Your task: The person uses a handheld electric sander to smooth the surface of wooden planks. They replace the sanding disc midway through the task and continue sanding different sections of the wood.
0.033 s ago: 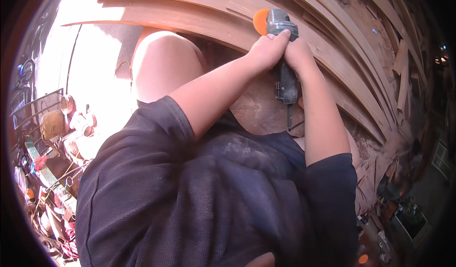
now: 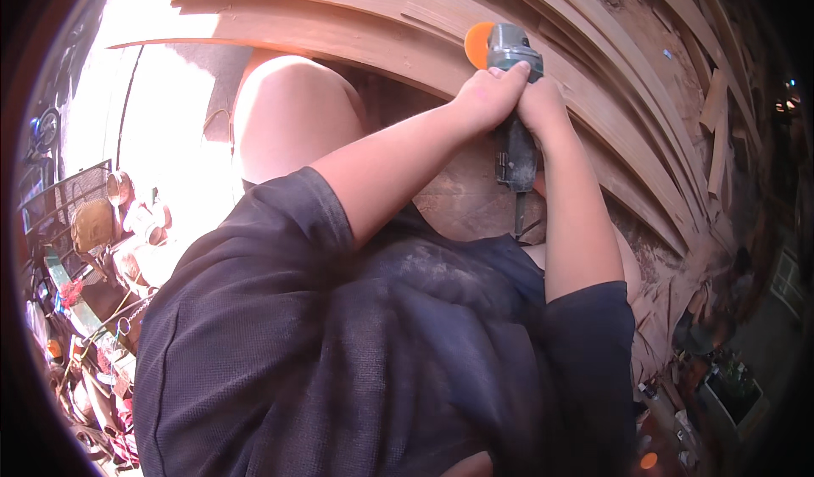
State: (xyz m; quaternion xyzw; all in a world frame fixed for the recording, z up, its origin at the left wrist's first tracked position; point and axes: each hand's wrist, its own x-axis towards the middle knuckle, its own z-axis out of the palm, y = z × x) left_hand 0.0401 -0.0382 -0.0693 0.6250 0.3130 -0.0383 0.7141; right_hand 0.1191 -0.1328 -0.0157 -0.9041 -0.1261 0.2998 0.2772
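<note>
Clearly, both hands are closed around the grinder (image 2: pixel 515 156), the left hand (image 2: pixel 490 97) wrapping the neck just behind the head (image 2: pixel 511 42), its thumb lying along the top, and the right hand (image 2: pixel 541 106) gripping the body from the other side, close against the left. How the fingers curl underneath cannot be seen. The grinder is held out in front of the person, its orange disc (image 2: pixel 478 45) on the left of the head and its cord (image 2: pixel 520 214) trailing from the rear end toward the shirt (image 2: pixel 424 324). Behind it lie long, pale boards (image 2: pixel 365 40); whether the disc touches them I cannot tell.

It looks dense and rigid, probably with most of its weight at the head, so a hold near the neck should balance it better than one at the tail. The casing seems to be hard and dusty, and the dust may make it a little slick; a full, firm wrap of both hands suits it more than a fingertip pinch. The disc is likely the thin, breakable part and no place to hold. The cord looks flexible, likely to drag lightly, and should not carry the load. The dark, straight body offers the safest grip.
</note>
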